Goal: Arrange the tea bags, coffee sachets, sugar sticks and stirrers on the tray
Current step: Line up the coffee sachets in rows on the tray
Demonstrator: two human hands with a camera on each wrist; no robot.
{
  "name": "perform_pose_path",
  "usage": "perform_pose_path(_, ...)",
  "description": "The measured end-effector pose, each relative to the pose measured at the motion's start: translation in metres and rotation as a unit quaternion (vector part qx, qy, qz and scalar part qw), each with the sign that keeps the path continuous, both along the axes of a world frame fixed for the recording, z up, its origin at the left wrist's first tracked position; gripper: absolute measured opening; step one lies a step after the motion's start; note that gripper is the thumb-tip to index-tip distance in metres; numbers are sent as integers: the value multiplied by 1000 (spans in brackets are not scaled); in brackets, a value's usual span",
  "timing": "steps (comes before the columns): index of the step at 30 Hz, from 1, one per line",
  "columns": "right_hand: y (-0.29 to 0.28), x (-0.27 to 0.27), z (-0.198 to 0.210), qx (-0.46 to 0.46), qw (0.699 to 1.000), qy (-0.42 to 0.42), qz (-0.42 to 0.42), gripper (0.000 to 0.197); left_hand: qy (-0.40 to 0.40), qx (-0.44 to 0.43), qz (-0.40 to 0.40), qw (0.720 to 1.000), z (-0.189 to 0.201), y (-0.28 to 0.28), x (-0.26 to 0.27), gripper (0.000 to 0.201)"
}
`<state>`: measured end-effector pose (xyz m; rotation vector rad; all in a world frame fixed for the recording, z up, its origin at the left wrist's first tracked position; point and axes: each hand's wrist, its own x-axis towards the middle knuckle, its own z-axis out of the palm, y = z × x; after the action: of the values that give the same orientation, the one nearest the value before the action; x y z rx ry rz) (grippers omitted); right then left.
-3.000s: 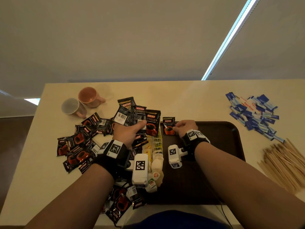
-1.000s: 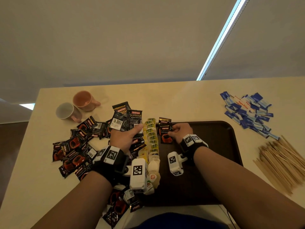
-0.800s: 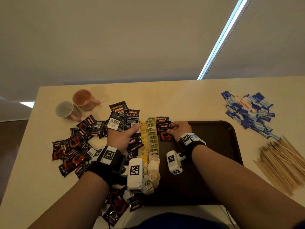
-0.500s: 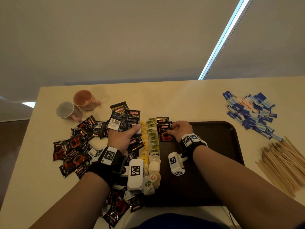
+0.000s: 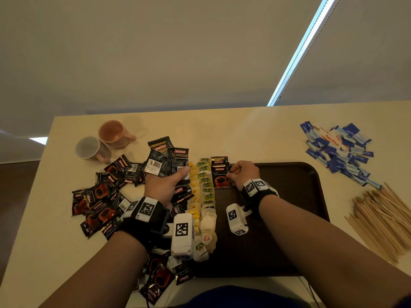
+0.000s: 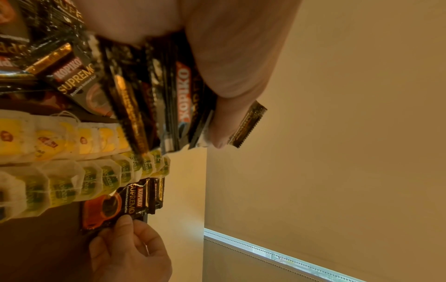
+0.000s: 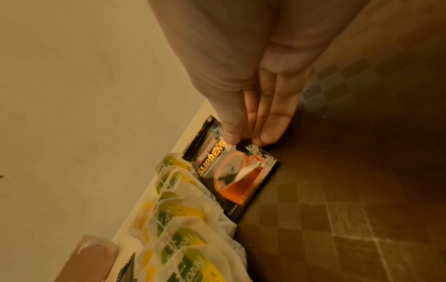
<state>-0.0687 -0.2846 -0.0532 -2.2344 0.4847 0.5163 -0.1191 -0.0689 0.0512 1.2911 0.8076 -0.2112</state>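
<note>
Bare forearms, each with a black wrist strap (image 5: pixel 153 221) carrying white square-patterned marker tags (image 5: pixel 146 208); a white box-shaped camera unit (image 5: pixel 182 235) juts from either wrist, and blue clothing (image 5: pixel 233 296) fills the lower edge.

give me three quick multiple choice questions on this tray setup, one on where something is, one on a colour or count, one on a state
1. Where does the pile of wooden stirrers lie?
A. on the table right of the tray
B. on the tray
C. inside a mug

2. How many mugs are on the table?
A. one
B. two
C. four

3. What is the left hand doing?
A. resting flat and empty
B. gripping a fan of coffee sachets
C. holding a mug

Answers:
1 A, the stirrers sit on bare table beyond the tray's right edge.
2 B, one orange and one grey lie side by side.
3 B, its thumb and fingers clamp several black sachets.
</note>
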Motion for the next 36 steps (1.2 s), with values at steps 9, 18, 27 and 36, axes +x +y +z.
perform_pose_path(9,4,-5,54,-6,992,-117,51,28,-23,-13,-41,999,-5,-6,-4,51)
perform_pose_path(18,38,-26,119,257,962,-80,36,18,-73,-76,-128,986,5,-26,-16,62)
perform_pose_path(27,34,-35,123,109,985,-130,14,42,-92,0,-145,985,4,-30,-22,70)
perform_pose_path(36,40,-35,139,98,986,-130,32,58,-103,55,-151,982,19,-34,-16,32)
